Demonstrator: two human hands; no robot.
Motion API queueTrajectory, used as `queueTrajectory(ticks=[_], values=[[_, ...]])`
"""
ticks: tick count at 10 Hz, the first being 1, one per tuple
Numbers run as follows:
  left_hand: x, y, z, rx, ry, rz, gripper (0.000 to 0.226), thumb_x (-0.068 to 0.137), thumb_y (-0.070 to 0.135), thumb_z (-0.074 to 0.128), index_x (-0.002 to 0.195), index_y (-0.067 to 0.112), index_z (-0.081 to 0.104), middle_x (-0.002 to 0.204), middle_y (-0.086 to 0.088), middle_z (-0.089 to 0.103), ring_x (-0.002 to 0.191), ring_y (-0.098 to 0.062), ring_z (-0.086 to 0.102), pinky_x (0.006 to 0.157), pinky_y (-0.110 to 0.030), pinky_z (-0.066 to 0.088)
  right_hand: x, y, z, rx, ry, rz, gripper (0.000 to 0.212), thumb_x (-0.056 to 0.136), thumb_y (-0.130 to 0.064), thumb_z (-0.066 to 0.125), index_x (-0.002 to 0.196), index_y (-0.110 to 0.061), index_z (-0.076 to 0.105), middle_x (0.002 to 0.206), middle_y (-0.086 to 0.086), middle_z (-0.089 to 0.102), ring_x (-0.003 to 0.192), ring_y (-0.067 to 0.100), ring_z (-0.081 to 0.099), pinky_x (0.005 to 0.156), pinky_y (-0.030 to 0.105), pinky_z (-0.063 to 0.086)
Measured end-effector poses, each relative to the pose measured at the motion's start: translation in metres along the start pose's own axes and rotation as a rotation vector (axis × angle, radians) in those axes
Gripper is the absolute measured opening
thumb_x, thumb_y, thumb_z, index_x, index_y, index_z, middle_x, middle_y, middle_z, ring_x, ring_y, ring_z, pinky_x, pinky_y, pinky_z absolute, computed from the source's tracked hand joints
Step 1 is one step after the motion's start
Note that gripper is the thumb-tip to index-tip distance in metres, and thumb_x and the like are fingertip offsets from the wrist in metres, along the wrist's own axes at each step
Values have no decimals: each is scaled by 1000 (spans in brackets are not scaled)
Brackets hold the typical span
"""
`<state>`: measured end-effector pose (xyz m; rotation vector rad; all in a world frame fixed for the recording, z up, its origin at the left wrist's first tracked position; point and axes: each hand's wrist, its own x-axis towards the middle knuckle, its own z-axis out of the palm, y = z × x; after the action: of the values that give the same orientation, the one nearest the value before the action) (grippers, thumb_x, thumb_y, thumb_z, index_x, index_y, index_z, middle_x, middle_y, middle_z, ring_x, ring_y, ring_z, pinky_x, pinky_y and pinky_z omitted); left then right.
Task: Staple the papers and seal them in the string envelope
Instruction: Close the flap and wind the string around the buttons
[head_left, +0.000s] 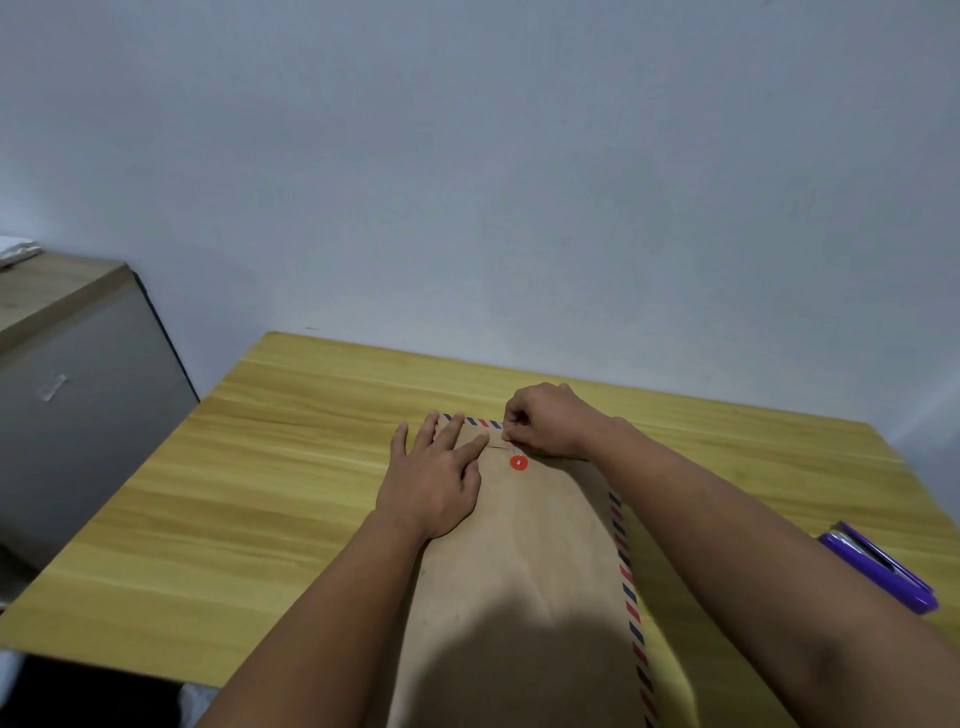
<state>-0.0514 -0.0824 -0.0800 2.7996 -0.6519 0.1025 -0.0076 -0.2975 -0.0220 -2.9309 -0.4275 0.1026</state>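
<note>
A brown string envelope (530, 561) with red and blue striped edges lies lengthwise on the wooden table (291, 467). Its folded flap is at the far end, and a red round button (518, 463) sits just below the flap. My left hand (436, 478) lies flat with fingers spread on the flap's left part. My right hand (550, 422) is at the flap's right edge with fingertips pinched together; a thin string seems to run from them. No papers are visible.
A purple stapler (883, 566) lies on the table to the right of my right forearm. A grey cabinet (78, 395) stands left of the table. A plain wall rises right behind the table's far edge.
</note>
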Motion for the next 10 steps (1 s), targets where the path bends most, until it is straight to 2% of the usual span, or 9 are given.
queueTrajectory(ticks=[1, 2, 4, 6, 7, 8, 10], values=[[0, 0, 0, 7, -4, -1, 53, 100, 42, 25, 153, 46, 33, 169, 4, 16, 157, -25, 4, 123, -57, 0, 0, 1, 1, 24, -8, 25, 17, 98, -33, 65, 93, -20, 76, 90, -12, 71, 88, 12, 58, 89, 40, 43], [0, 0, -1, 5, -11, -5, 53, 101, 42, 26, 153, 46, 32, 170, 5, 15, 157, -24, 3, 123, -57, -1, 0, 1, 0, 36, -26, 39, 17, 100, -32, 64, 95, -20, 76, 93, -11, 72, 93, 14, 60, 92, 42, 43], [0, 1, -1, -2, -14, -6, 53, 101, 42, 26, 153, 45, 32, 170, 4, 15, 157, -25, 4, 123, -57, -1, -3, 4, -1, -117, -20, -70, 21, 104, -32, 55, 104, -23, 74, 106, -8, 67, 101, 17, 62, 93, 43, 42], [0, 1, 0, 6, 0, -4, 53, 100, 42, 26, 153, 45, 32, 169, 5, 16, 157, -25, 6, 123, -57, 1, -2, 10, 3, -289, 73, -201, 27, 106, -31, 51, 108, -23, 76, 106, -6, 66, 95, 18, 65, 83, 38, 34], [0, 1, 0, 10, -7, -6, 53, 101, 42, 26, 153, 46, 32, 170, 5, 15, 157, -24, 4, 123, -57, 0, -1, 10, 5, -320, 110, -210, 27, 106, -33, 51, 109, -23, 76, 106, -6, 67, 95, 18, 65, 81, 37, 31], [0, 1, -1, 9, -10, -5, 53, 101, 41, 26, 154, 46, 31, 170, 5, 15, 157, -24, 4, 123, -57, 0, -1, 11, 5, -319, 115, -201, 28, 106, -35, 50, 110, -24, 76, 108, -7, 67, 97, 17, 65, 85, 39, 37], [0, 2, -2, 10, -16, -8, 54, 101, 42, 25, 154, 46, 30, 170, 5, 14, 157, -24, 3, 123, -57, -1, 2, 12, 11, -302, 152, -275, 25, 105, -29, 54, 102, -18, 76, 99, -3, 67, 85, 23, 65, 77, 37, 29]])
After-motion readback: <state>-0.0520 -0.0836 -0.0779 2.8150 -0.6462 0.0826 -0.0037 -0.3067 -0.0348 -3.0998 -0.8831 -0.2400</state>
